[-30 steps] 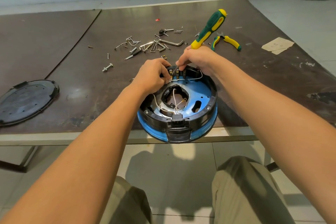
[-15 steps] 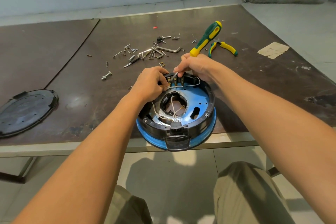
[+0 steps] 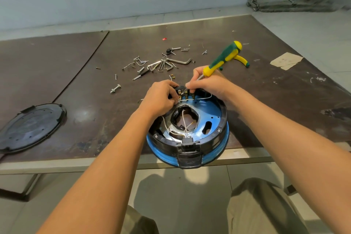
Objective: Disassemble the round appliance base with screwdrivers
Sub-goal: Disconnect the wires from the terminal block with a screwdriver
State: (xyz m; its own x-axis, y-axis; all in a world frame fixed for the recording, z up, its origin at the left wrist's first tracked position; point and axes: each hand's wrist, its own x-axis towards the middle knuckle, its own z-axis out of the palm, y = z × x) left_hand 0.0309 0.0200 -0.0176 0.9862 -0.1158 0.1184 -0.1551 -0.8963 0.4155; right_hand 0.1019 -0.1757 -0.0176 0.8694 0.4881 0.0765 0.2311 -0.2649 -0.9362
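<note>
Item: round appliance base (image 3: 214,119) (blue, black rim, opened) | place: counter (image 3: 91,116) near edge, overhanging | left hand (image 3: 161,99): grips terminal block (image 3: 185,92) at far rim | right hand (image 3: 210,83): grips green-yellow screwdriver (image 3: 224,58), tip at block

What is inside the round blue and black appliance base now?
Thin white wires cross a ragged central hole in the blue metal plate; a black terminal block sits at the far rim, held by the left hand, which hides the part beneath it.
</note>
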